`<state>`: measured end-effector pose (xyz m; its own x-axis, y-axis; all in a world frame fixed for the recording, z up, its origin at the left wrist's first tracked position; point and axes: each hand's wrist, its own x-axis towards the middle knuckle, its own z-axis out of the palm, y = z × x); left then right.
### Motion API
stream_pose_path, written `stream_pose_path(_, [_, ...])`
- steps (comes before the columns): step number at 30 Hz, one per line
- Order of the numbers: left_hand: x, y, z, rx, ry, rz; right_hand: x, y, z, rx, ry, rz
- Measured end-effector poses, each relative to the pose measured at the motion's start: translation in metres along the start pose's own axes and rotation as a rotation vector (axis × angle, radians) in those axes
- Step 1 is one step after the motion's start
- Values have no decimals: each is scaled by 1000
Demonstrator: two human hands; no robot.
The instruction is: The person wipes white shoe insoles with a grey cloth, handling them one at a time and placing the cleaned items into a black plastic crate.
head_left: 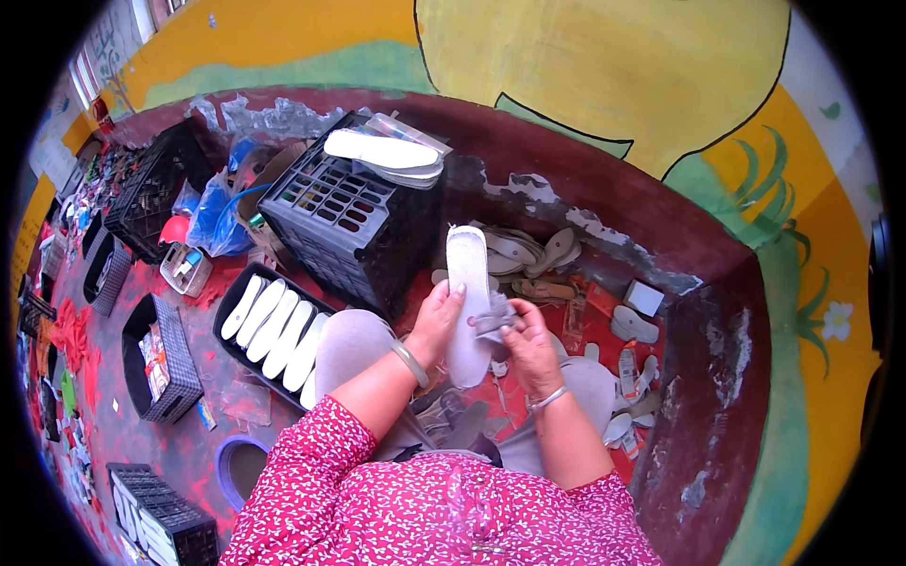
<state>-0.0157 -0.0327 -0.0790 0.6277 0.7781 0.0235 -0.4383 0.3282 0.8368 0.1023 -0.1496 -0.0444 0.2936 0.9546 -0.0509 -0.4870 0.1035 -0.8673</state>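
My left hand [437, 321] grips a pale slipper sole [466, 255] by its left edge, thumb on the face, at mid-length. The sole stands nearly upright above my lap, its heel or toe end pointing away from me. My right hand [533, 349] pinches a grey strap-like piece [496, 316] that lies across the right side of the sole. Whether that strap is joined to the sole I cannot tell. By my left knee a black tray [255, 370] holds a row of several white soles [274, 316].
An upturned black crate [326, 203] carries stacked white soles [387, 156]. More soles [528, 250] are heaped by the wall. A white box [645, 297] stands at right. Further left are a patterned basket [176, 401], a purple-rimmed tub [224, 469] and a crate of soles [193, 530].
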Motion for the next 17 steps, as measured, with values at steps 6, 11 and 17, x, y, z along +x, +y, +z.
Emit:
stream_pose_path(6, [-6,0,3,148,-40,-9,-3,15,2,-303,56,-152])
stream_pose_path(11, [-17,-12,7,409,-183,-88,1,19,-8,-214,240,-246])
stream_pose_path(17, [-23,-12,12,654,-365,-265,3,-2,-15,-33,364,-285])
